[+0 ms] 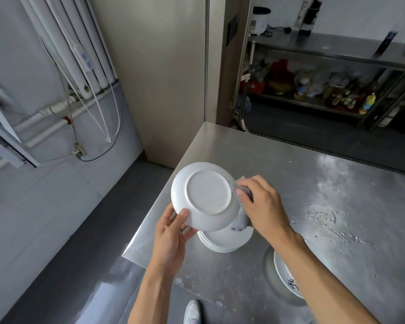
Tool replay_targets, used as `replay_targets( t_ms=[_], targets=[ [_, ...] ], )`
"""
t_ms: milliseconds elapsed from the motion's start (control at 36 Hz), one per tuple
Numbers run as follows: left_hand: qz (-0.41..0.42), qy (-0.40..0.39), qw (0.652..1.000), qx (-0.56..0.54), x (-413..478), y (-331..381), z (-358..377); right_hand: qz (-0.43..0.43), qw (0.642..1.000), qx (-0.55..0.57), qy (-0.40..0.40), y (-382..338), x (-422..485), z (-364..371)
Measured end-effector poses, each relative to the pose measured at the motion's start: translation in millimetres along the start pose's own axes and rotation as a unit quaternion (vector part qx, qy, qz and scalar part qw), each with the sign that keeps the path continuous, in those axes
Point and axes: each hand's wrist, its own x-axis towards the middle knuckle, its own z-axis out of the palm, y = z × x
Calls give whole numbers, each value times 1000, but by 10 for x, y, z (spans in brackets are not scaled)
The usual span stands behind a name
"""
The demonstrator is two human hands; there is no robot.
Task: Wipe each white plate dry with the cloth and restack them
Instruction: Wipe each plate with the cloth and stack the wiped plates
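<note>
Single view: head-worn, wide-angle, straight lines bowed toward edges. Looks forward and down over person's own forearms. Close range: left hand (171, 237) and right hand (262, 204) sit mid-frame. Table (313, 183) fills centre to right edge, its near-left corner below centre. Floor (91, 230) left and bottom, shoe (193, 312) at bottom edge. Shelf (337, 46) far right, top.

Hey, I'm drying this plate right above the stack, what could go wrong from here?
1. The left hand grips the plate only at its lower rim; a slip could drop it onto the stack right below.
2. The stack sits near the table corner, so a knock might push it off.
3. Water beads lie on the table; the cloth could pick them up.
</note>
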Motion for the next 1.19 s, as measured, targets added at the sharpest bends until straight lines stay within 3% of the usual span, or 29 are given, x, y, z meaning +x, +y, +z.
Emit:
replay_targets(
  t_ms=[111, 278, 472, 611, 806, 917, 1028, 1194],
  targets=[
    [-15, -29, 998, 44, -14, -16, -51, 66, 998, 7, 20, 77, 66, -6],
    [-34, -62, 992, 105, -29, -35, 41, 65, 998, 10, 5, -76, 212, -11],
    [-8, -85, 983, 165, 42, -90, 186, -4, 999, 26, -44, -423, 308, 111],
    [16, -54, 982, 179, 101, -75, 239, -59, 994, 43, -80, -565, 299, 162],
    [38, 19, 995, 93, 213, -34, 241, -115, 980, 34, -158, -592, 185, 275],
    [44, 39, 998, 24, 243, -10, 201, -138, 981, 30, -132, -575, 112, 343],
    [38, 44, 998, -30, 249, 42, 181, -233, 967, -36, -94, -510, 72, 361],
    [54, 61, 995, -49, 315, 201, 121, -286, 953, -94, -41, -229, -25, 327]
  ],
)
